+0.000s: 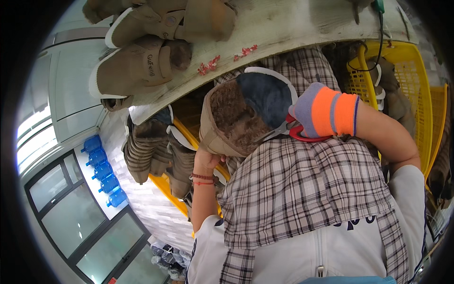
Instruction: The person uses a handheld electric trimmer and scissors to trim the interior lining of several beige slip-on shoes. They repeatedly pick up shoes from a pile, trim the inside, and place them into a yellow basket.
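While left fingers (215, 158) hold a fur-lined shoe (228, 108) from below, gloved right fingers (301, 110) grip scissors (284, 129), slanting over its rim.

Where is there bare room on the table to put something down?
The table has a bare patch right of the shoes, behind the red bits, left of the cord. Its left end is crowded with shoes; below, a held shoe and scissors crowd the space.

daylight glare whitens the window (34, 152) at left, fisheye bends straight edges, corners fall black.
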`<state>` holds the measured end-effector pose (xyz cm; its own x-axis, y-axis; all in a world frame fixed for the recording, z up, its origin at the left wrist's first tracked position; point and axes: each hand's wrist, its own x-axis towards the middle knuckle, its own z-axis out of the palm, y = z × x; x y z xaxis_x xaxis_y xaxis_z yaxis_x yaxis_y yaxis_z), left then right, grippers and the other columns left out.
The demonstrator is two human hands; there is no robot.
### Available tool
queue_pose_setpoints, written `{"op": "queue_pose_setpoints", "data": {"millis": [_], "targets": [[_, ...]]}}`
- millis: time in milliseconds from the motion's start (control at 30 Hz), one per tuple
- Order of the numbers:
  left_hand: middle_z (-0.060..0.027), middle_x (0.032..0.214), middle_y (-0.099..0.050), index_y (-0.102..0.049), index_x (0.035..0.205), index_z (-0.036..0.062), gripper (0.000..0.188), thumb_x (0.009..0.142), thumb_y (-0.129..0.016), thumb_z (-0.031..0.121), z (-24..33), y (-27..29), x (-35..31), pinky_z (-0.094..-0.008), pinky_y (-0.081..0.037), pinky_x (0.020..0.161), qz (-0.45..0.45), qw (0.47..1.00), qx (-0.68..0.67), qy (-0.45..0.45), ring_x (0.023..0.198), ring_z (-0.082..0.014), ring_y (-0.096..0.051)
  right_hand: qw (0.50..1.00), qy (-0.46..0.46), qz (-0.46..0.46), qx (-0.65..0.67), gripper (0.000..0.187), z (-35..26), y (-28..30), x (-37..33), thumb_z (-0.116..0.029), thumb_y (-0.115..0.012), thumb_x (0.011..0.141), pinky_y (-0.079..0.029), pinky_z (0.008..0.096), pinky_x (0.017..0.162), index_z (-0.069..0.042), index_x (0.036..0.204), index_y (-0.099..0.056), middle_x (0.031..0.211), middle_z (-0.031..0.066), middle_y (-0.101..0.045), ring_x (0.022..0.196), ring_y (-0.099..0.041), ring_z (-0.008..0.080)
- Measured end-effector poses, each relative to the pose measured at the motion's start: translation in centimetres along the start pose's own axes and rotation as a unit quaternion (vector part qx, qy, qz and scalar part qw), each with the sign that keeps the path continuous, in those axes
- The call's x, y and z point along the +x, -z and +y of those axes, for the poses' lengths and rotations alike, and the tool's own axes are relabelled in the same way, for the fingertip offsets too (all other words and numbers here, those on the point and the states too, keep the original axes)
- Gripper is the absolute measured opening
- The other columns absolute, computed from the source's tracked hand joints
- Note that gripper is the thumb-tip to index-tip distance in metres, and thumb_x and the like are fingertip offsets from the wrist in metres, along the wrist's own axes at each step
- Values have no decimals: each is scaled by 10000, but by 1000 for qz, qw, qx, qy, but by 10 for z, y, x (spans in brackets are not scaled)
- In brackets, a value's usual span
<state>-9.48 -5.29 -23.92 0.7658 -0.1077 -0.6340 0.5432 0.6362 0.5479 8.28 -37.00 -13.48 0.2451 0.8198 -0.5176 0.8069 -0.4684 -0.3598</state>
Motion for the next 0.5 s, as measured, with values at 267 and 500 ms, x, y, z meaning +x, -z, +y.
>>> {"op": "queue_pose_setpoints", "data": {"millis": [267, 500], "targets": [[-94, 928, -616, -565, 965, 31, 102, 872, -554, 71, 35, 21, 20, -264, -488, 555, 219, 925, 159, -265, 731, -150, -611, 966, -127, 216, 64, 356, 53, -16, 12, -418, -582, 797, -493, 401, 641, -97, 940, -638, 777, 156, -647, 745, -626, 330], [-106, 1018, -560, -484, 1108, -2, 276, 864, -583, 79, 108, 15, 61, -310, -527, 615, 323, 845, 61, -421, 767, -204, -607, 886, -196, 321, 273, 440, 66, -51, 48, -408, -669, 776, -483, 358, 679, -36, 995, -583, 854, 164, -648, 806, -625, 333]]}}
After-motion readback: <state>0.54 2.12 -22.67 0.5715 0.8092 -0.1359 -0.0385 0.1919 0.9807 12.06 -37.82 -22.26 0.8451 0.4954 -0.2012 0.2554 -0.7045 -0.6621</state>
